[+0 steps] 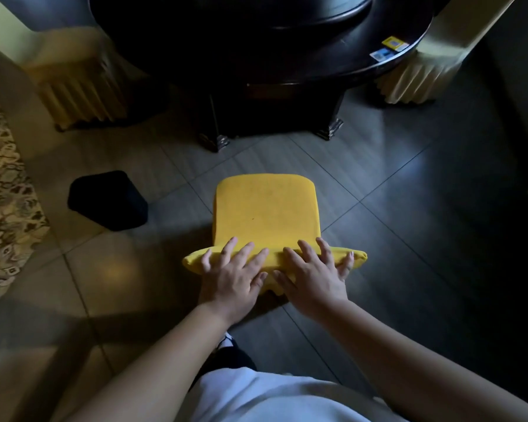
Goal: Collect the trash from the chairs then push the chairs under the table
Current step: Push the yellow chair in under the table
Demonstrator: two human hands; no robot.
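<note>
Head view shows the left hand point(230, 277) and right hand point(314, 277) spread flat on the yellow chair's point(264, 213) back, mid-frame short of the dark table point(333, 60) above; an uneven shove could skew it into the pedestal

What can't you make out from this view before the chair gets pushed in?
- Yellow chair legs: head view, hidden under its seat.
- Labels on the dark table: too small to read.
- Table top: cut off by the upper edge.
- Left chair: blurred.
- Black bin contents: not visible.
</note>
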